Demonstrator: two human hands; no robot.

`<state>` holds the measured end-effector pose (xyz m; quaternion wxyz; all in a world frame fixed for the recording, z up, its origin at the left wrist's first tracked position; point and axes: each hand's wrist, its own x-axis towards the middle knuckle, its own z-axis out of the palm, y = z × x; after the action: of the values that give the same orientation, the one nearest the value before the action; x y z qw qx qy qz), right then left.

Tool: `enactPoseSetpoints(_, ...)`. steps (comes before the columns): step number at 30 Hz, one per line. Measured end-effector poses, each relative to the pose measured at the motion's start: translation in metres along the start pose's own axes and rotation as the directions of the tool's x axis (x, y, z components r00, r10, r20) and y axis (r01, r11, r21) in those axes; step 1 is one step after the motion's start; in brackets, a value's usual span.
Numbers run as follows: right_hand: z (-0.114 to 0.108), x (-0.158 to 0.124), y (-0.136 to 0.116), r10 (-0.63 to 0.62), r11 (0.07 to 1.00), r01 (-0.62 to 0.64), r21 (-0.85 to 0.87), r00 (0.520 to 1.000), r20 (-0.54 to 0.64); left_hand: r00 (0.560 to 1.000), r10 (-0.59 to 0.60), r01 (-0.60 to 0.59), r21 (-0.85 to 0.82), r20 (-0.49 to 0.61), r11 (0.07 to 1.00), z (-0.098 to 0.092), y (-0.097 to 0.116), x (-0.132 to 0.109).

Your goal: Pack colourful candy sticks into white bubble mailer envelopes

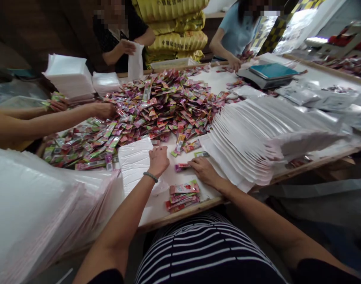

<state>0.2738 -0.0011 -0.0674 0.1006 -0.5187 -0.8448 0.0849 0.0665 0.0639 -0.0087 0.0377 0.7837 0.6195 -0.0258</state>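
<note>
My left hand point(158, 159) rests with fingers curled on the far corner of a white bag point(135, 163) lying flat on the table. My right hand point(203, 169) lies palm down on the table, its fingertips pressed on a small pink sachet point(182, 167). A small stack of sachets point(182, 195) sits near the table's front edge between my arms. A big heap of colourful sachets point(156, 108) covers the table's middle. A fanned stack of white bags point(257, 138) lies just right of my right hand.
Another person's hands point(105, 110) reach into the heap from the left. Two more people stand at the far side, one holding a white bag point(135, 61). A scale point(267, 75), white bag stacks point(70, 77), yellow sacks point(177, 31) and clear plastic point(35, 209) surround the table.
</note>
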Motion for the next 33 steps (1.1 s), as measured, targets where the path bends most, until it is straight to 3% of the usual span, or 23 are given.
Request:
enactPoseSetpoints(4,0.0,-0.003,-0.001,0.022,0.998,-0.022,0.061,1.0,-0.008,0.997,-0.053,0.054,0.021,-0.049,0.998,0.004,0.0,-0.011)
enactPoseSetpoints(9,-0.016,0.008,0.006,0.361,0.928,-0.36,-0.101,0.933,-0.014,0.999,-0.02,0.021,0.019,-0.037,1.0,0.007,0.0,-0.011)
enactPoseSetpoints(13,-0.028,0.015,0.008,0.448,0.883,-0.437,-0.171,0.893,0.028,0.981,-0.183,0.171,-0.154,-0.065,0.973,0.009,-0.009,-0.01)
enactPoseSetpoints(16,-0.033,0.025,0.006,0.495,0.857,-0.5,-0.127,0.866,-0.07,0.959,-0.243,0.184,-0.329,-0.147,0.926,0.005,-0.014,-0.012)
enactPoseSetpoints(18,-0.036,0.037,0.005,0.463,0.874,-0.476,-0.094,0.876,-0.137,0.964,-0.138,0.037,-0.4,-0.228,0.916,0.001,-0.008,-0.013)
enactPoseSetpoints(20,-0.037,0.051,0.005,0.387,0.913,-0.398,-0.088,0.915,-0.114,0.964,0.058,-0.165,-0.406,-0.261,0.899,-0.002,0.004,-0.013)
enactPoseSetpoints(23,-0.037,0.065,0.006,0.322,0.942,-0.321,-0.097,0.947,-0.009,0.927,0.327,-0.373,-0.348,-0.185,0.86,0.0,0.025,-0.012)
enactPoseSetpoints(26,-0.035,0.066,0.008,0.335,0.94,-0.335,-0.063,0.942,-0.011,0.925,0.361,-0.38,-0.311,-0.117,0.871,0.007,0.035,-0.01)
enactPoseSetpoints(29,-0.037,0.06,0.011,0.356,0.934,-0.355,0.028,0.933,-0.043,0.932,0.331,-0.363,-0.321,-0.151,0.875,0.012,0.036,-0.008)
enactPoseSetpoints(33,-0.043,0.058,0.017,0.299,0.943,-0.287,0.166,0.953,-0.048,0.892,0.441,-0.447,-0.345,-0.098,0.826,0.013,0.038,-0.01)
